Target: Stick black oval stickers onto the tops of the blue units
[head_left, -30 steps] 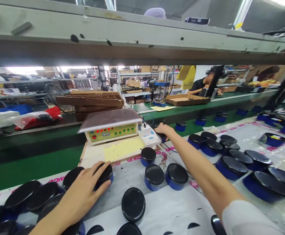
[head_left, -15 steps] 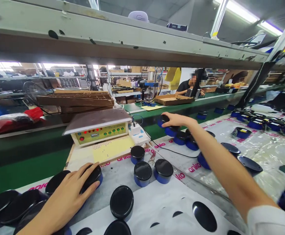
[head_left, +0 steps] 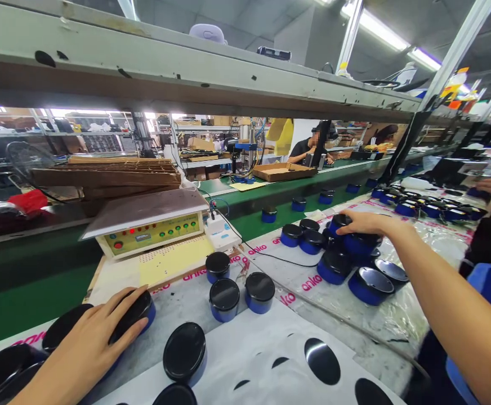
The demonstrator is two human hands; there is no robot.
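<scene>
well to the right of the control box point(head_left: 150, 228), the right hand point(head_left: 360, 223) has its thumb and fingers clamped on a held container point(head_left: 336, 225), round and blue with a black top. it sits at the fingertips, on the side of that hand nearer the box. a larger-looking container point(head_left: 360, 244) lies right below the palm; whether the palm touches it, i cannot tell. further blue containers point(head_left: 312, 242) with black tops stand close about the hand, also right of the box.

in front of the control box, toward its left end, the left hand point(head_left: 99, 334) is draped over a covered container point(head_left: 135, 315). that one lies under its fingers, the thumb along the near side; whether the hand grips it or only rests there, i cannot tell. a crowd of dark-topped containers point(head_left: 11, 371) lies by the wrist, in front and to the left of the box.

three separate containers point(head_left: 224, 298) stand in front of the box's right end, between the two hands and apart from both. a yellow sheet point(head_left: 178, 261) lies along the box's front, and a white adapter point(head_left: 215, 225) is just right of it. a person point(head_left: 302, 151) in dark clothing is behind the box, far to its right.
</scene>
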